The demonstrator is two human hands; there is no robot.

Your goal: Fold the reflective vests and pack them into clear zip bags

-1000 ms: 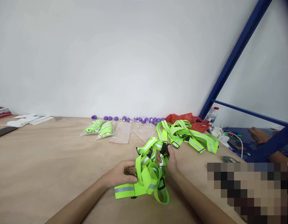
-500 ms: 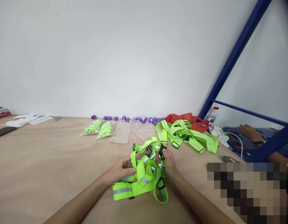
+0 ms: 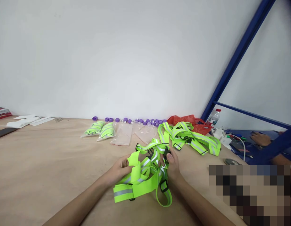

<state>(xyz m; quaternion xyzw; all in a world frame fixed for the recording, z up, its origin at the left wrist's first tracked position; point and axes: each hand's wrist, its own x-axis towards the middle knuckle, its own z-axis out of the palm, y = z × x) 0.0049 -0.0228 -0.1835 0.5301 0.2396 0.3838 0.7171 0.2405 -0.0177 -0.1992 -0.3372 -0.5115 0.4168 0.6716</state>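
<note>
A neon-green reflective strap harness [image 3: 145,188] with silver stripes hangs in loose loops between my two hands, just above the table. My left hand [image 3: 119,171] is closed on the strap at the left side of the bundle, thumb in front. At the upper right, my right hand [image 3: 173,163] grips the harness by a black plastic buckle [image 3: 167,153], with the thumb pressed on it. A black slider [image 3: 164,185] sits on the loop hanging low at the right. Some of the inner folds and fingertips are hidden by the straps.
Behind lie two bagged harnesses [image 3: 106,131], clear plastic bags [image 3: 122,133], several purple caps [image 3: 147,121], and another loose harness [image 3: 190,138] by a red bag [image 3: 198,127]. A bottle [image 3: 213,118] stands near the blue frame [image 3: 237,59]. Another person's hand [image 3: 260,139] is at right.
My left hand has shifted slightly left and regripped the strap, whose upper loop has folded down. My right thumb has moved over the buckle. The other person's hand has moved right.
</note>
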